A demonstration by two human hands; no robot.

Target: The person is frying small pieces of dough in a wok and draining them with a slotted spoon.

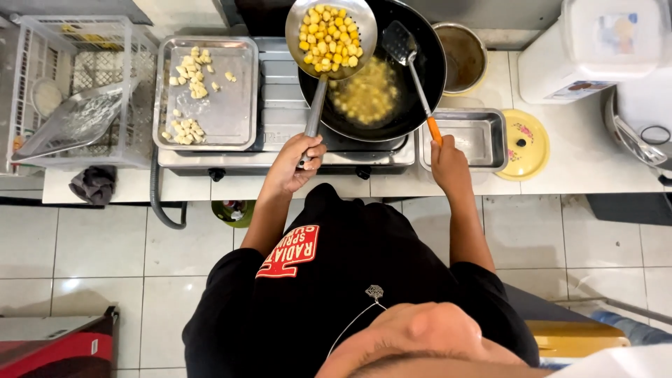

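Observation:
My left hand [297, 162] grips the metal handle of a round strainer ladle [330, 35] heaped with several golden fried pieces, held above the left rim of a black wok [420, 77]. More pieces fry in bubbling oil [367, 94] inside the wok. My right hand [446, 162] holds the orange handle of a slotted spatula [401, 43] whose blade hangs over the wok's upper middle. The wok sits on a steel gas stove [280, 133].
A steel tray [231, 119] with pale raw pieces lies on the stove's left side. A white crate [119, 84] stands far left. Right of the wok are an empty steel pan [483, 136], a brown-filled pot [462, 56], a yellow lid [526, 143] and a white container [595, 49].

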